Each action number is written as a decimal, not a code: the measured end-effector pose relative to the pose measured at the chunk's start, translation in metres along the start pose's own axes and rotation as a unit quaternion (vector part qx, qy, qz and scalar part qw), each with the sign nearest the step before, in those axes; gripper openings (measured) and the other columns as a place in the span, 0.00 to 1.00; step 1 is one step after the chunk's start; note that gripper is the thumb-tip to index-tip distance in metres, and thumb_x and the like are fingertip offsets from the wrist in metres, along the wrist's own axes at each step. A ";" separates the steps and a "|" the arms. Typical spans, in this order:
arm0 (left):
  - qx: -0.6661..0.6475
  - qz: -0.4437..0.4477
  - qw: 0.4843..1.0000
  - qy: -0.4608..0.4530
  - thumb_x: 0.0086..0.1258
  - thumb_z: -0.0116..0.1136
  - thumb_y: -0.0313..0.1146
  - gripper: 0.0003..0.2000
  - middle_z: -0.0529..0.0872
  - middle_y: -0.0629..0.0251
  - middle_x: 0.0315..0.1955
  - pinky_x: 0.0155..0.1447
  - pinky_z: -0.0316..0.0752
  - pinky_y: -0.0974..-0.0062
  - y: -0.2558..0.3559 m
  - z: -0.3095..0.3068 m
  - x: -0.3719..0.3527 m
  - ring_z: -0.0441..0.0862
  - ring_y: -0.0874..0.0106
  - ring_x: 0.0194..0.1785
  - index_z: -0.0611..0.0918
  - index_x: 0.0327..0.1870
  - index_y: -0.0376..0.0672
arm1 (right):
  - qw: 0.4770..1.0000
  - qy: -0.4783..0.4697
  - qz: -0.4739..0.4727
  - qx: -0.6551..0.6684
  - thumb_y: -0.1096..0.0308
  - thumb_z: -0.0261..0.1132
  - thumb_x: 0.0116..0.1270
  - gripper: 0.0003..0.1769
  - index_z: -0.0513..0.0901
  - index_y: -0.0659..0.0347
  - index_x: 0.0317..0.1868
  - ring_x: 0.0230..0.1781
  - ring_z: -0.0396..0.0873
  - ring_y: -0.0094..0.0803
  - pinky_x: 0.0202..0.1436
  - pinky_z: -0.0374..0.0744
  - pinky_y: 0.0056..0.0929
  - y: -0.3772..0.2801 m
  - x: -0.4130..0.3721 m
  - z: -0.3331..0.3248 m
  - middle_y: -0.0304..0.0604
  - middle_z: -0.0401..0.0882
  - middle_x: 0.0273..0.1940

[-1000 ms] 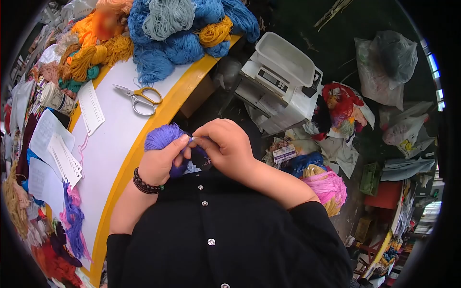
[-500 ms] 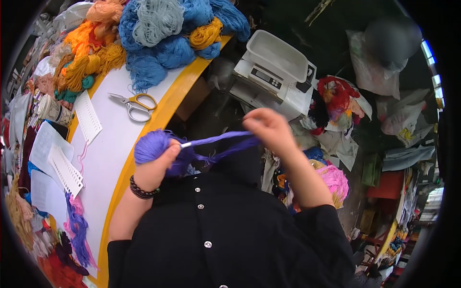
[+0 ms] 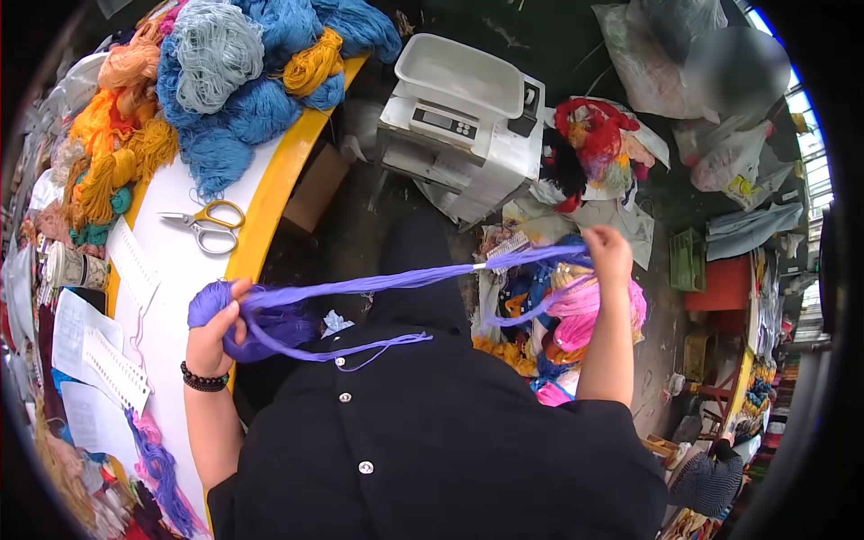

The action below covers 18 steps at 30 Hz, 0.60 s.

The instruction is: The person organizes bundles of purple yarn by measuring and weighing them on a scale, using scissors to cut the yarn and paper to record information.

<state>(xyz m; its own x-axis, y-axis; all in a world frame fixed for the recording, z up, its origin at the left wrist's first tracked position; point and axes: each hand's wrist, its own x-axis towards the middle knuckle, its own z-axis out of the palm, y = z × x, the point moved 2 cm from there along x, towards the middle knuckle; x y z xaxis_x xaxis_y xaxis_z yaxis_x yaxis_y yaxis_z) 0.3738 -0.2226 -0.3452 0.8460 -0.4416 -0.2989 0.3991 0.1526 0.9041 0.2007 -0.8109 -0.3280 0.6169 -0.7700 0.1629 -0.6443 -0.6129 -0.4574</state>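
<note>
A bundle of purple yarn point(image 3: 209, 304) is gripped in my left hand point(image 3: 216, 335) beside the table's yellow edge. From it a long purple strand bunch point(image 3: 378, 281) stretches across my front to my right hand point(image 3: 609, 256), whose fingers are pinched on its far end. A small white band point(image 3: 479, 267) sits around the stretched strands, nearer my right hand. One loose purple tail hangs below my left hand across my shirt, and another dangles under my right hand.
Scissors point(image 3: 209, 225) lie on the white table point(image 3: 256, 193) near blue yarn skeins point(image 3: 256, 117) and punched cards point(image 3: 115, 369). A scale with a tray point(image 3: 459, 76) stands ahead. Pink yarn point(image 3: 576, 319) is piled at right; another person point(image 3: 708, 481) is at lower right.
My right hand has pulled away to the right, and the purple strands are drawn out much longer. The white band has moved from beside my left hand towards my right. The view has shifted.
</note>
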 end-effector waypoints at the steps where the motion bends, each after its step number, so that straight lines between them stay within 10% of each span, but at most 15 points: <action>1: -0.012 -0.005 1.000 -0.011 0.72 0.52 0.34 0.21 0.80 0.55 0.55 0.33 0.71 0.85 0.000 -0.001 0.003 0.81 0.76 0.32 0.73 0.62 0.34 | 0.986 0.046 -0.132 -0.086 0.63 0.73 0.55 0.15 0.86 0.59 0.41 0.39 0.82 0.39 0.45 0.78 0.33 -0.006 -0.009 0.005 0.47 0.85 0.38; 3: -0.120 -0.025 0.992 0.008 0.75 0.47 0.40 0.23 0.74 0.54 0.62 0.44 0.75 0.81 -0.003 0.014 0.008 0.83 0.71 0.46 0.68 0.66 0.35 | 0.959 0.051 -0.269 -0.071 0.62 0.73 0.54 0.17 0.86 0.61 0.42 0.51 0.80 0.45 0.54 0.77 0.39 -0.053 -0.025 0.019 0.52 0.82 0.48; 6: -0.216 0.007 0.971 -0.099 0.77 0.41 0.47 0.28 0.64 0.54 0.69 0.65 0.69 0.63 0.005 0.047 0.017 0.67 0.61 0.69 0.63 0.70 0.36 | 0.889 -0.294 -0.164 0.311 0.70 0.67 0.62 0.10 0.85 0.64 0.43 0.42 0.83 0.30 0.47 0.78 0.26 -0.164 -0.076 0.049 0.45 0.85 0.42; 7: -0.236 0.023 0.963 -0.130 0.76 0.42 0.48 0.29 0.62 0.53 0.70 0.68 0.65 0.57 0.008 0.058 0.020 0.60 0.61 0.73 0.62 0.70 0.36 | 0.856 -0.301 -0.289 0.306 0.70 0.66 0.63 0.09 0.85 0.64 0.42 0.40 0.83 0.28 0.44 0.79 0.25 -0.201 -0.093 0.054 0.44 0.85 0.39; 10: -0.253 0.051 0.953 -0.156 0.74 0.47 0.47 0.30 0.62 0.54 0.71 0.71 0.61 0.58 0.024 0.091 0.019 0.60 0.62 0.73 0.62 0.70 0.36 | 0.760 -0.331 -0.380 0.410 0.64 0.64 0.64 0.11 0.85 0.63 0.41 0.37 0.83 0.38 0.43 0.79 0.31 -0.282 -0.137 0.077 0.47 0.85 0.37; 15: -0.127 0.132 0.980 -0.071 0.72 0.51 0.37 0.26 0.63 0.54 0.70 0.74 0.54 0.65 0.029 0.096 0.018 0.61 0.64 0.72 0.67 0.67 0.31 | 0.643 -0.552 -0.194 0.494 0.66 0.63 0.63 0.12 0.83 0.67 0.41 0.34 0.82 0.31 0.40 0.78 0.27 -0.337 -0.168 0.094 0.47 0.84 0.35; 18: -0.092 0.143 0.985 -0.027 0.70 0.54 0.32 0.23 0.71 0.54 0.65 0.72 0.58 0.67 0.029 0.095 0.014 0.67 0.64 0.68 0.69 0.64 0.31 | 0.664 -0.531 -0.230 0.474 0.67 0.63 0.65 0.12 0.82 0.69 0.41 0.34 0.80 0.26 0.40 0.77 0.26 -0.337 -0.171 0.103 0.44 0.84 0.35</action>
<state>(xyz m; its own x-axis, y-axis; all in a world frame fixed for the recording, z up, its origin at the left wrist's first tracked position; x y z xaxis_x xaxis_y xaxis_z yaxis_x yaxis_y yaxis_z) 0.3637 -0.3083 -0.2940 0.9150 -0.4030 -0.0188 0.2088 0.4332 0.8768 0.3593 -0.4544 -0.2916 0.9448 0.3276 -0.0018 -0.0139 0.0345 -0.9993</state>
